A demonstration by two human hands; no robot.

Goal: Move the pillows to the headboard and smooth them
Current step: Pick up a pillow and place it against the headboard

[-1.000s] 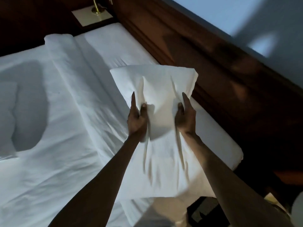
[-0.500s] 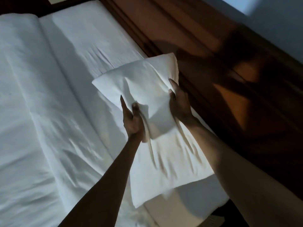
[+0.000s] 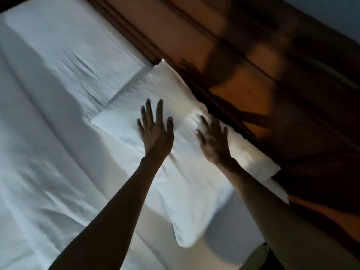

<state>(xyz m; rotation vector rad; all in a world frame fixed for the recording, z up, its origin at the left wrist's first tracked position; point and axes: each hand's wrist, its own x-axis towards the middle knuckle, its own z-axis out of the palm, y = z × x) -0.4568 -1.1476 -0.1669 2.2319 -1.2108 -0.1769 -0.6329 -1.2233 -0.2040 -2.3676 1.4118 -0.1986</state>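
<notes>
A white pillow [image 3: 181, 180] lies flat on the bed, its long edge against the dark wooden headboard [image 3: 253, 78]. My left hand [image 3: 155, 131] rests palm down on the pillow's upper middle, fingers spread. My right hand [image 3: 213, 139] lies palm down with fingers apart on the pillow close to the headboard edge. Neither hand grips anything. The frame is slightly blurred.
A folded white duvet [image 3: 39, 143] covers the bed to the left, with the white sheet [image 3: 64, 41] bare beyond the pillow. The mattress corner [image 3: 239, 228] shows below the pillow at lower right. A pale wall [image 3: 335, 14] is above the headboard.
The pillow was held up by both hands; it now lies flat against the headboard. Both hands let go and spread flat on top of it.
</notes>
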